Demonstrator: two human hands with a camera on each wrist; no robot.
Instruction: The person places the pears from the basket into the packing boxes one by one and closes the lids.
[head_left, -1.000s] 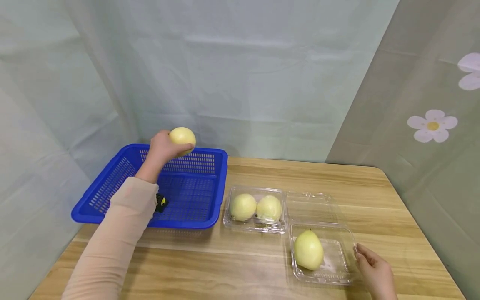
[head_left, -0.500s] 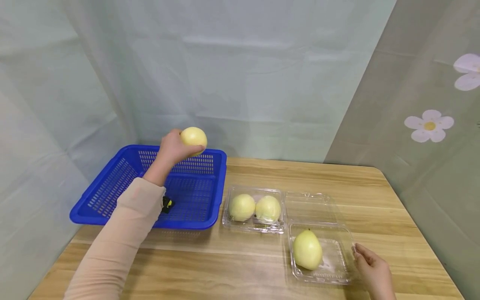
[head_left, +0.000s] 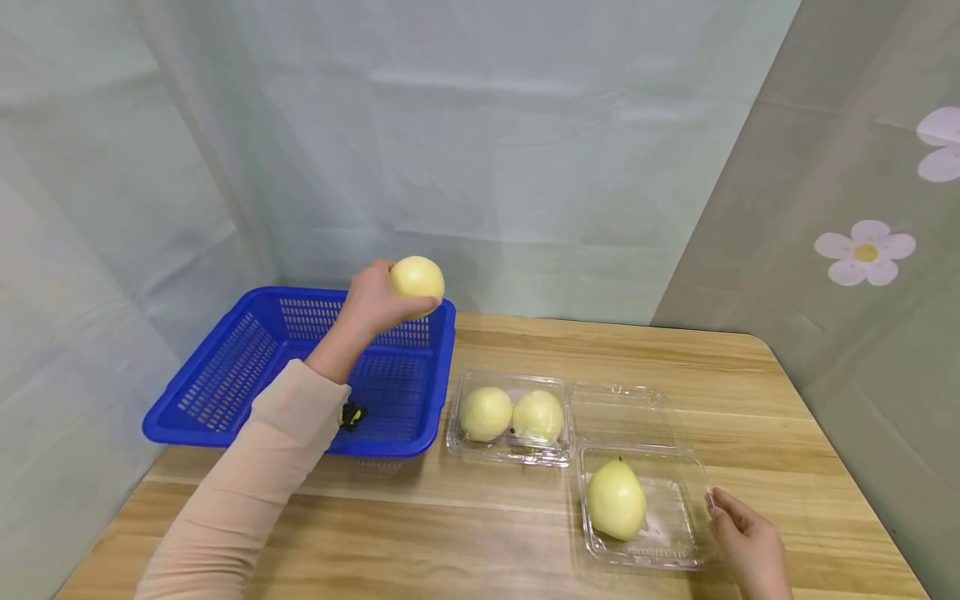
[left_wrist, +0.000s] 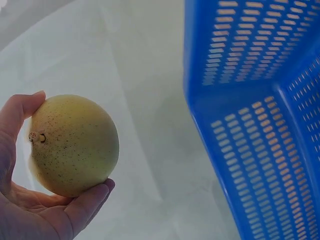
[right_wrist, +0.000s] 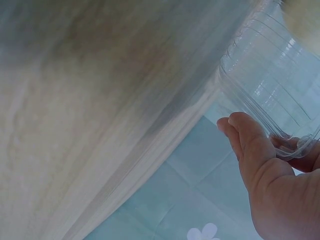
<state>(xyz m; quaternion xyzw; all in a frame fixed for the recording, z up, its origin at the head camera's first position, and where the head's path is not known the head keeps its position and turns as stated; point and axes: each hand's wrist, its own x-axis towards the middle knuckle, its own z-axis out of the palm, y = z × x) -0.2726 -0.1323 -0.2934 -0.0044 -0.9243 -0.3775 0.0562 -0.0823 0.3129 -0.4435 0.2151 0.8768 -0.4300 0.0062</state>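
My left hand [head_left: 378,298] grips a pale yellow pear [head_left: 417,277] above the far right part of a blue plastic basket [head_left: 438,398]. In the left wrist view the fingers and thumb wrap the speckled pear [left_wrist: 77,145], its stem end showing. My right hand [head_left: 750,537] pinches the right rim of an open clear plastic clamshell box [head_left: 671,529], also seen in the right wrist view, where the hand [right_wrist: 272,175] holds the box's edge. One pear [head_left: 617,500] sits in the left half of that box, stem up.
Left of the open box stands a closed clear box [head_left: 512,456] with two pears [head_left: 486,414] inside. A small black and yellow object [head_left: 352,415] lies in the basket, partly behind the sleeve. The wooden table [head_left: 480,533] meets hanging cloth [head_left: 525,167] at the back.
My left hand has moved to the right with the pear, from over the basket's middle toward its far right corner. The right hand stays at the box's rim.
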